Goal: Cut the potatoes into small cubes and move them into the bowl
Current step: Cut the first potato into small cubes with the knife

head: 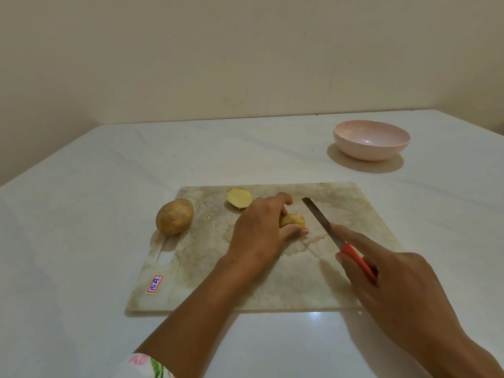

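Red-handled knife (323, 223), held in my right grip (395, 285), lies just right of the potato half (293, 220) my left grip (259, 227) pinches.

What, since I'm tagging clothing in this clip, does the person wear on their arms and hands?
Both the left hand and the right hand are bare: no gloves, rings or watch show. A white fabric sleeve with a pink and green floral print covers the left arm at the frame's bottom edge; the right forearm is uncovered where visible.
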